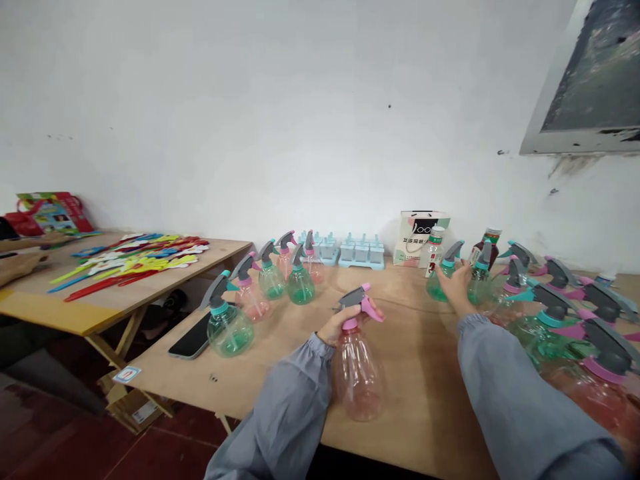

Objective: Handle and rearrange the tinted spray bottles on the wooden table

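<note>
My left hand (345,323) is wrapped round the neck of a pink clear spray bottle (360,380), just under its grey and pink trigger head. The bottle stands upright near the table's front edge. Farther off on the right, my right hand (455,285) is stretched out, thumb and fingers apart. It lies between two green spray bottles, one on its left (437,288) and one on its right (479,285). The thumb overlaps the left one in view; whether it touches cannot be made out.
Pink and green spray bottles (231,333) stand in a group on the left, with more (555,333) crowded on the right. A phone (190,339), light-blue molds (361,253), a paper bag (417,240) and a dark bottle (491,245) share the table (280,360). Colourful flat pieces (145,260) cover another table.
</note>
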A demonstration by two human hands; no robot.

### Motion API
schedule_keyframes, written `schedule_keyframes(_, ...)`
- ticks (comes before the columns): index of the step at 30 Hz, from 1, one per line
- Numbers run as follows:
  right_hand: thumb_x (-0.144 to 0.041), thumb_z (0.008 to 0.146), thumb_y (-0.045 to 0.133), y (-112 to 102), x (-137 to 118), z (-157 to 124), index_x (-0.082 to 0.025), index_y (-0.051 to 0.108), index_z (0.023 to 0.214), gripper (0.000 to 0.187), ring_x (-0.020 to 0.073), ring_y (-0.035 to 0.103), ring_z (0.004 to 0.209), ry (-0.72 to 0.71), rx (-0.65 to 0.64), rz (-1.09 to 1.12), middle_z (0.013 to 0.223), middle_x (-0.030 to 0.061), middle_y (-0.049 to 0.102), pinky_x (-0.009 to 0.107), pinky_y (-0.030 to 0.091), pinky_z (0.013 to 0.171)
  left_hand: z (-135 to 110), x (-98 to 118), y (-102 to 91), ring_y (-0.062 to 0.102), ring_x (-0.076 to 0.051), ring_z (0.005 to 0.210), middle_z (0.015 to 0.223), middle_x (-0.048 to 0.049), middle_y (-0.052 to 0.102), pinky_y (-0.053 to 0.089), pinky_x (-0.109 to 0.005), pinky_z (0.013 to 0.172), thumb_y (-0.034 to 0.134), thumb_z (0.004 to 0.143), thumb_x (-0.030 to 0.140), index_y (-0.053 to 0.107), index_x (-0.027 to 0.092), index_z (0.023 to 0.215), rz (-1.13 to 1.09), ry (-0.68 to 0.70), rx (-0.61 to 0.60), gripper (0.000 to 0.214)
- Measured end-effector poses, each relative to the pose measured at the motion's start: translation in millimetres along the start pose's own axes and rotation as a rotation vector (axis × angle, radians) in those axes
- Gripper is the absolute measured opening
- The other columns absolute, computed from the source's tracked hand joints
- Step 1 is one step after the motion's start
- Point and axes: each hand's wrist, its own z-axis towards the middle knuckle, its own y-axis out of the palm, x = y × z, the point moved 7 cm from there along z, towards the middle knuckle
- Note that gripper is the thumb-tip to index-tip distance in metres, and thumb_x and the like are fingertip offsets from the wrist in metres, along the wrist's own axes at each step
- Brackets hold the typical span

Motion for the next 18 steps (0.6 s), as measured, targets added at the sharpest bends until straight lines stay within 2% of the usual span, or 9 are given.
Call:
schedule_keyframes(3,-0.065,0.067,0.066,7,8,3,-0.001,0.033,0.136,0.100,0.0408,0.045,0.125,0.045,-0.051,0.000,0.134,0.0325,0.046,0.056,0.034,0.105,-2,0,6.0,0.062,-0.019,0.060,0.061,-0.0033,0.060,0.052,-0.046,0.083,0.072,0.068,0.059,0.064,0.018,0.072,-0.037,0.012,-0.034,0.042)
schedule_keyframes(6,-0.062,0.068,0.067,8,10,2,-0.001,0.036,0.135,0.096,0.0412,0.048,0.121,0.034,-0.084,-0.010,0.131,0.0322,0.050,0.056,0.036,0.102,-3,-2,12.4,0.065,-0.022,0.064,0.061,-0.0038,0.060,0.052,-0.050,0.087,0.073,0.063,0.065,0.065,0.018,0.076,-0.061,-0.020,-0.102,0.049)
schedule_keyframes(10,-0.063,0.073,0.061,3,5,-9,-0.006,0.043,0.132,0.085,0.0417,0.046,0.120,0.005,-0.100,-0.127,0.127,0.0282,0.051,0.057,0.033,0.103,-3,2,12.1,0.062,-0.017,0.058,0.058,-0.0016,0.060,0.049,-0.048,0.095,0.073,0.070,0.054,0.063,0.017,0.071,-0.038,0.019,-0.086,0.038)
schedule_keyframes(12,-0.065,0.074,0.058,-1,2,-21,-0.006,0.046,0.130,0.082,0.0428,0.045,0.120,0.022,-0.118,-0.180,0.125,0.0275,0.051,0.057,0.033,0.101,-3,1,13.8,0.062,-0.016,0.059,0.059,-0.0018,0.060,0.047,-0.047,0.096,0.073,0.071,0.050,0.064,0.016,0.071,-0.053,0.018,-0.107,0.035)
schedule_keyframes(15,-0.070,0.076,0.053,-10,-10,-45,-0.010,0.047,0.129,0.080,0.0410,0.044,0.118,-0.037,-0.133,-0.140,0.120,0.0231,0.052,0.057,0.034,0.100,-4,-6,16.8,0.068,-0.022,0.074,0.069,-0.0043,0.065,0.047,-0.044,0.095,0.075,0.069,0.052,0.067,0.016,0.082,-0.128,-0.027,-0.148,0.039)
schedule_keyframes(18,-0.075,0.078,0.048,-25,-25,-76,-0.014,0.047,0.127,0.078,0.0371,0.046,0.114,-0.122,-0.127,-0.048,0.113,0.0176,0.053,0.056,0.035,0.101,-1,-8,9.7,0.067,-0.019,0.072,0.068,-0.0034,0.066,0.049,-0.040,0.090,0.075,0.070,0.051,0.067,0.016,0.080,-0.150,-0.005,-0.081,0.037)
